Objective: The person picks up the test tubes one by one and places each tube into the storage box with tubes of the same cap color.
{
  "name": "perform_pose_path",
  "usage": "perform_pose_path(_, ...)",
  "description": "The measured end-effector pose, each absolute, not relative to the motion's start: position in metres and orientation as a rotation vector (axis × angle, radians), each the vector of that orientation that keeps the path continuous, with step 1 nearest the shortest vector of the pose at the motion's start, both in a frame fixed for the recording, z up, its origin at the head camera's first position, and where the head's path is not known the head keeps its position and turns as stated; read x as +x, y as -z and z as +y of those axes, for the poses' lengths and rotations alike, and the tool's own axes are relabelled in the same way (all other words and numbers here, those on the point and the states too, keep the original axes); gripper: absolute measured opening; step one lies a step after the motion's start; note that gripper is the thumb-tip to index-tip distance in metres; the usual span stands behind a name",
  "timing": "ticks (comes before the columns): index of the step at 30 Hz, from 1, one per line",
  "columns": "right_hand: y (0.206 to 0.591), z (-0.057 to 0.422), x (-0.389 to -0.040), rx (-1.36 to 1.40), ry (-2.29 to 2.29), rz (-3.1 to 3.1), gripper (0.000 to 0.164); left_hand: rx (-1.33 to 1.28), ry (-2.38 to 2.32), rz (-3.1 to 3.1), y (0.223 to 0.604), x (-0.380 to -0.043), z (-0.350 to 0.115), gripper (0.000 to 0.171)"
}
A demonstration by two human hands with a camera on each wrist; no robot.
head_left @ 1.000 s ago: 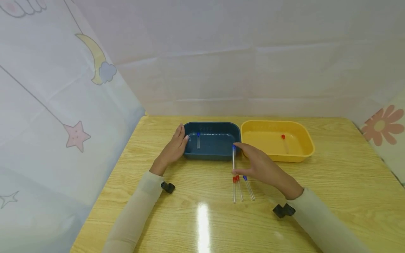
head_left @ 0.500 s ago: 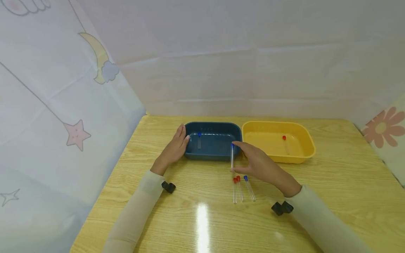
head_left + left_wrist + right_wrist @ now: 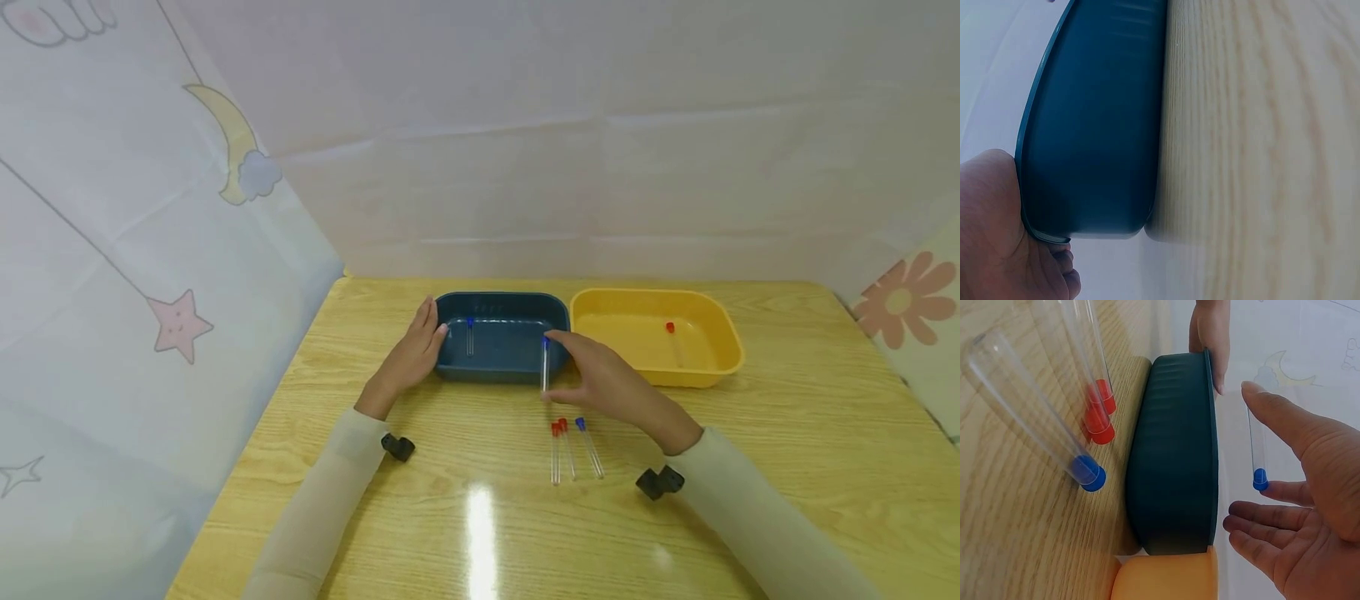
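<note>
My right hand [image 3: 611, 379] holds a clear test tube [image 3: 545, 368] with a blue cap by its two ends, forefinger at the cap and thumb at the bottom. It is upright over the front right corner of the dark blue bin [image 3: 487, 374]. At that bin's left end, my left hand [image 3: 407, 357] grips the rim, thumb over it and fingers along the outside. Inside the bin lies another blue-capped test tube [image 3: 470, 340]. In front, on the table, are two red-capped test tubes [image 3: 556, 457] and a blue-capped one [image 3: 1035, 415].
A yellow bin [image 3: 682, 379] stands right beside the blue one, with a red-capped test tube [image 3: 671, 329] in it. Behind the wooden table [image 3: 360, 517] hangs a pale cloth backdrop [image 3: 487, 192]. Each sleeve carries a small black wrist camera [image 3: 660, 482].
My right hand has moved slightly left and away from me with the tube, from beside the blue bin's corner to over it. My left hand has stayed at the rim.
</note>
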State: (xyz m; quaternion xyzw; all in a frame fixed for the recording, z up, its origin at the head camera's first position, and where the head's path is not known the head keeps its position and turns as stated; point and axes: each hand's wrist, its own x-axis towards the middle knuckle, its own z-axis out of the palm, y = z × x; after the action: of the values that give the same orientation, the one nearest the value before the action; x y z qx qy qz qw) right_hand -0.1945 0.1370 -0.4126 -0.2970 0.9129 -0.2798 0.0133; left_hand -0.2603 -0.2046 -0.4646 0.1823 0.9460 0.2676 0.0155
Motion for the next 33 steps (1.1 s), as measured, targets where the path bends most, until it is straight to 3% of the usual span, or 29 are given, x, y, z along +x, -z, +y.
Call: perform_pose_path(33,0.401,0.120,-0.215,-0.887,0.837,2.816,0.096,0.557,-0.834,2.940,0.463,-0.258,-0.204,0.069)
